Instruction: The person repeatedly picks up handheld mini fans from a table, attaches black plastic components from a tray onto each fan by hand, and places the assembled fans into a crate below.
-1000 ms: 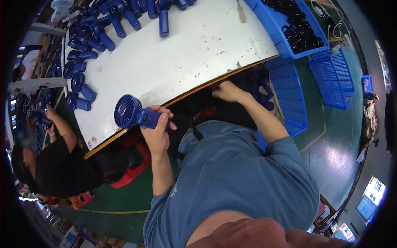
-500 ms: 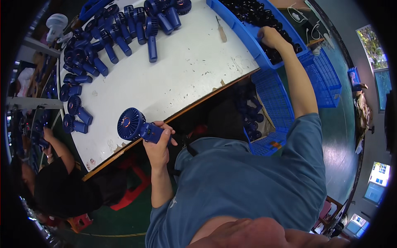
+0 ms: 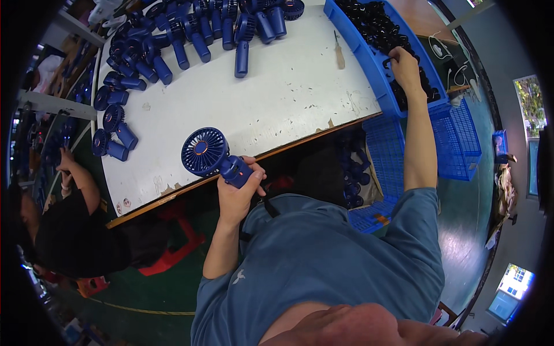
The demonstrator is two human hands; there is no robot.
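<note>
My left hand (image 3: 236, 199) is closed around the handle of a dark blue handheld fan (image 3: 205, 151), its round grille over the table's front edge. At the right, my right hand (image 3: 406, 72) reaches into a blue plastic bin (image 3: 378, 81) of small black curved parts (image 3: 375, 26). Its fingers are bent together, with a small black part (image 3: 386, 62) at their tips. More dark blue handheld fans (image 3: 241, 57) lie along the far and left sides of the white table (image 3: 277, 95).
A screwdriver-like tool with a wooden handle (image 3: 339, 57) lies left of the bin. Blue baskets (image 3: 456, 141) stand right of and below the table, one holding dark blue pieces (image 3: 355, 173). Another person (image 3: 75, 230) sits at the left, near a red stool (image 3: 179, 248).
The view has shifted, so the table and bin appear further right and higher. My right hand has drawn back slightly from deeper among the black parts. My left hand still holds the fan.
</note>
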